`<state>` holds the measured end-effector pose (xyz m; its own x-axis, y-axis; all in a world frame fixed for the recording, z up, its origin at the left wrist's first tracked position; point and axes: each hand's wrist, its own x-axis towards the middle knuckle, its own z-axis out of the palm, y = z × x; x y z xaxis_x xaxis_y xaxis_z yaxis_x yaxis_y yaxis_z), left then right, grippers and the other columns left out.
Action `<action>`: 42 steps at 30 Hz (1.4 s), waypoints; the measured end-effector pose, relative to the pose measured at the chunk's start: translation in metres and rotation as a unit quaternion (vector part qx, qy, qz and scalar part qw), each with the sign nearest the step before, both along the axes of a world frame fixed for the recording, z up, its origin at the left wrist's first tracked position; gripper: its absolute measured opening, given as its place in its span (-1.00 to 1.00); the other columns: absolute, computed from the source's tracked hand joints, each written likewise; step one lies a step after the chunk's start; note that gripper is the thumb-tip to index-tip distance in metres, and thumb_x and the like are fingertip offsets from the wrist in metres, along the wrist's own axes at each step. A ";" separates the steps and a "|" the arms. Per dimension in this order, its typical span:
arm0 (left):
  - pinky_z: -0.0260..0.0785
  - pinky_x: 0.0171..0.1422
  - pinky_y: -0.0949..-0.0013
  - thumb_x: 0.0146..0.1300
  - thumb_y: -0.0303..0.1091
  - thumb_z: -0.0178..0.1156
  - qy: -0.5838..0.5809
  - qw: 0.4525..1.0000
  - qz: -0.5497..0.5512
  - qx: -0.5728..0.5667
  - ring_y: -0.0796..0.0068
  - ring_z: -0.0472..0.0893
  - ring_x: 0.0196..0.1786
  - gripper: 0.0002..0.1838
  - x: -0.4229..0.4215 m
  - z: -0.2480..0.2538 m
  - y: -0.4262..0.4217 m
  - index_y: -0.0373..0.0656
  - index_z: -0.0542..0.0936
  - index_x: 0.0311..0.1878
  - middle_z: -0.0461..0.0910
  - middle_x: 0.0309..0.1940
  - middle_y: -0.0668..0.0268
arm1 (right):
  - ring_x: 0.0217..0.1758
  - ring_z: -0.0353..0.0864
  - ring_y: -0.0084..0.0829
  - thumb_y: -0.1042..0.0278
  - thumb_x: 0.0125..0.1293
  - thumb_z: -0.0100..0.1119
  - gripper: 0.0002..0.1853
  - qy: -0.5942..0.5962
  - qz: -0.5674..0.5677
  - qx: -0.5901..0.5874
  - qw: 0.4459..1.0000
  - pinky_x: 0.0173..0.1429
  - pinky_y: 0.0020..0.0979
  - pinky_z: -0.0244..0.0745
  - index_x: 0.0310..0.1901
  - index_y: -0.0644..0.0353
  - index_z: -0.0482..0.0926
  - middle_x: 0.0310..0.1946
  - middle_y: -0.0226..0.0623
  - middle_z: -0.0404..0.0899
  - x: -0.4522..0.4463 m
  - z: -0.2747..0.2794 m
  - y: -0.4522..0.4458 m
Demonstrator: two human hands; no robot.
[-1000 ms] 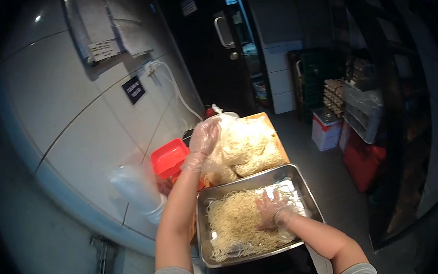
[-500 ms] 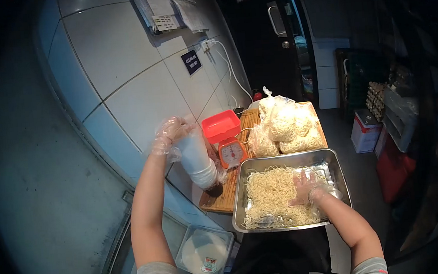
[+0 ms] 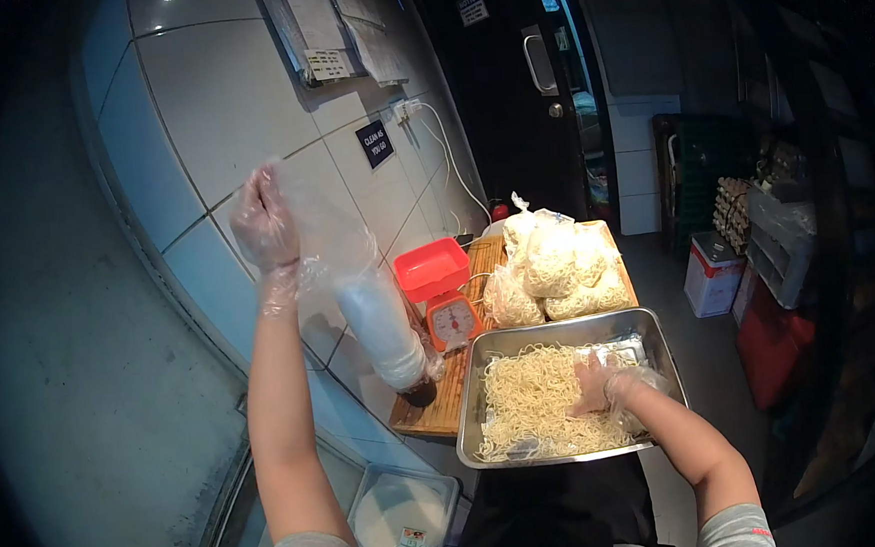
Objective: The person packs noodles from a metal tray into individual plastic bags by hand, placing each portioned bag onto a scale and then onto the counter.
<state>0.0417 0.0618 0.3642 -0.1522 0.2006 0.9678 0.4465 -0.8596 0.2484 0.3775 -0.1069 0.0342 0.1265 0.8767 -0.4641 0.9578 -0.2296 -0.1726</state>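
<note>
My left hand (image 3: 264, 224), in a clear plastic glove, is raised in front of the tiled wall with its fingers pinched together. From it a clear plastic bag (image 3: 319, 216) stretches down toward a standing roll of plastic bags (image 3: 376, 327); whether it is still joined to the roll I cannot tell. My right hand (image 3: 595, 384), also gloved, rests among loose yellow noodles (image 3: 530, 393) at the right of a steel tray (image 3: 474, 412). Its fingers lie spread over the noodles, their tips partly hidden.
An orange kitchen scale (image 3: 453, 320) with a red pan (image 3: 431, 269) stands on the wooden table (image 3: 416, 415). Bagged noodles (image 3: 557, 261) are piled behind the tray. Below left sits a lidded plastic tub (image 3: 407, 516). A red box (image 3: 775, 348) and egg trays (image 3: 732, 210) stand right.
My left hand has moved up and left, away from the roll, drawing the clear bag out. My right hand has stayed on the noodles. The view has shifted slightly.
</note>
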 end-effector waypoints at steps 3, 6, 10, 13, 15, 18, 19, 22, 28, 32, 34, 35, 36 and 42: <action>0.30 -0.26 0.58 0.42 -0.20 0.17 -0.018 0.990 -0.136 -0.025 0.74 0.43 -0.33 -0.71 0.026 0.016 -0.016 -0.27 0.68 -0.16 0.53 -0.44 0.49 | 0.56 -0.09 0.18 -0.42 -0.05 0.35 0.33 0.066 0.021 0.042 0.997 0.57 -0.02 -0.05 0.54 0.12 -0.24 0.55 0.11 -0.24 0.017 0.007 0.013; 0.25 -0.31 0.55 0.38 -0.09 0.22 -0.004 0.962 -0.246 -0.116 0.74 0.36 -0.40 -0.63 0.059 -0.011 -0.015 -0.29 0.69 -0.18 0.50 -0.48 0.57 | 0.54 0.05 0.05 -0.25 -0.03 0.44 0.32 0.093 0.073 0.259 0.959 0.56 -0.15 0.02 0.53 0.20 -0.25 0.50 0.17 -0.07 -0.010 0.079 -0.001; 0.39 -0.05 0.48 0.48 -0.08 0.06 0.028 0.887 -0.348 -0.301 0.59 0.52 -0.21 -0.59 0.111 -0.092 0.005 -0.26 0.60 0.07 0.61 -0.26 0.36 | 0.39 0.33 -0.06 0.04 0.03 0.49 0.07 0.291 0.125 0.525 0.790 0.40 -0.16 0.30 0.46 0.16 0.00 0.31 0.11 0.31 -0.046 0.109 0.003; 0.35 0.16 0.35 0.48 -0.04 0.03 0.064 0.916 -0.278 -0.282 0.40 0.50 0.02 -0.52 0.147 -0.137 -0.019 -0.27 0.49 0.20 0.55 -0.02 0.17 | 0.15 0.59 -0.12 0.19 0.12 0.38 -0.38 0.357 0.021 0.512 0.781 0.20 -0.17 0.48 0.21 0.18 0.42 0.03 0.01 0.59 -0.044 0.134 0.001; 0.26 0.33 0.24 0.45 -0.11 0.05 0.065 0.959 -0.196 -0.194 0.21 0.42 0.24 -0.55 0.152 -0.146 -0.059 -0.27 0.48 0.21 0.39 0.20 0.04 | -0.02 0.67 -0.12 0.30 0.16 0.28 -0.61 0.291 -0.045 0.523 0.800 0.07 -0.18 0.54 0.02 0.21 0.56 -0.14 -0.01 0.65 -0.030 0.133 0.009; 0.21 0.40 0.17 0.26 -0.38 0.17 0.188 0.961 -0.198 -0.034 0.06 0.37 0.33 -0.64 0.135 -0.167 -0.107 -0.25 0.56 0.12 0.31 0.32 0.00 | -0.19 0.69 -0.08 0.42 0.17 0.17 -0.79 0.174 -0.109 0.554 0.807 -0.08 -0.21 0.59 -0.16 0.25 0.62 -0.30 0.05 0.66 -0.006 0.115 0.023; 0.22 0.40 0.16 0.18 -0.47 0.21 0.248 0.951 -0.185 0.023 0.05 0.36 0.34 -0.62 0.130 -0.174 -0.131 -0.25 0.56 0.09 0.32 0.32 0.01 | -0.19 0.68 -0.06 0.43 0.17 0.16 -0.78 0.177 -0.108 0.547 0.811 -0.08 -0.21 0.59 -0.15 0.24 0.62 -0.29 0.06 0.66 -0.004 0.110 0.023; 0.29 0.35 0.13 0.09 -0.51 0.23 0.355 0.923 -0.144 -0.043 0.00 0.39 0.31 -0.59 0.125 -0.213 -0.123 -0.27 0.56 0.07 0.38 0.26 0.00 | -0.20 0.68 -0.08 0.43 0.18 0.14 -0.78 0.180 -0.006 0.560 0.809 -0.07 -0.22 0.58 -0.13 0.23 0.62 -0.27 0.06 0.65 -0.019 0.096 0.024; 0.32 0.29 0.08 0.14 -0.44 0.10 0.309 0.895 -0.118 -0.300 -0.10 0.48 0.18 -0.50 0.089 -0.303 -0.042 -0.37 0.43 0.19 0.49 0.10 -0.15 | 0.11 0.62 -0.19 -0.29 0.12 0.32 -0.22 0.329 -0.009 0.309 0.892 0.18 -0.26 0.50 0.17 0.23 0.50 -0.04 -0.03 0.65 -0.024 0.065 0.048; 0.32 0.27 0.07 0.13 -0.43 0.10 0.212 0.913 -0.146 -0.318 -0.13 0.49 0.16 -0.48 0.087 -0.330 -0.038 -0.39 0.42 0.20 0.50 0.09 -0.15 | 0.34 0.41 -0.06 -0.41 -0.03 0.36 0.01 0.018 -0.099 0.175 0.979 0.36 -0.13 0.34 0.32 0.19 0.35 0.24 0.06 0.44 -0.040 0.021 0.063; 0.30 0.30 0.04 0.12 -0.43 0.10 0.192 0.915 -0.143 -0.325 -0.17 0.48 0.16 -0.45 0.092 -0.338 -0.033 -0.41 0.40 0.21 0.49 0.10 -0.18 | 0.40 0.32 0.02 -0.41 -0.09 0.40 0.10 0.009 -0.148 0.149 0.978 0.43 -0.01 0.24 0.37 0.21 0.28 0.33 0.06 0.34 -0.079 0.035 0.056; 0.28 0.33 0.03 0.12 -0.43 0.09 0.203 0.911 -0.128 -0.334 -0.19 0.47 0.18 -0.44 0.093 -0.341 -0.031 -0.44 0.38 0.23 0.47 0.11 -0.21 | 0.40 0.31 0.04 -0.41 -0.08 0.40 0.10 -0.011 -0.138 0.165 0.976 0.43 0.02 0.23 0.38 0.19 0.25 0.34 0.07 0.32 -0.095 0.027 0.059; 0.26 0.36 0.01 0.11 -0.44 0.08 0.214 0.908 -0.113 -0.343 -0.22 0.45 0.19 -0.42 0.095 -0.342 -0.029 -0.46 0.36 0.24 0.46 0.12 -0.24 | 0.41 0.29 0.05 -0.40 -0.08 0.40 0.11 -0.031 -0.129 0.182 0.974 0.43 0.05 0.22 0.40 0.18 0.22 0.35 0.07 0.30 -0.111 0.015 0.062; 0.23 0.39 0.05 0.10 -0.46 0.07 0.258 0.916 -0.072 -0.299 -0.24 0.39 0.25 -0.38 0.094 -0.349 -0.024 -0.49 0.31 0.27 0.37 0.22 -0.26 | 0.09 0.61 -0.06 0.09 -0.05 0.41 -0.54 0.005 0.046 0.200 0.979 0.21 -0.23 0.49 -0.09 0.11 0.69 0.03 0.05 0.59 -0.097 0.008 0.083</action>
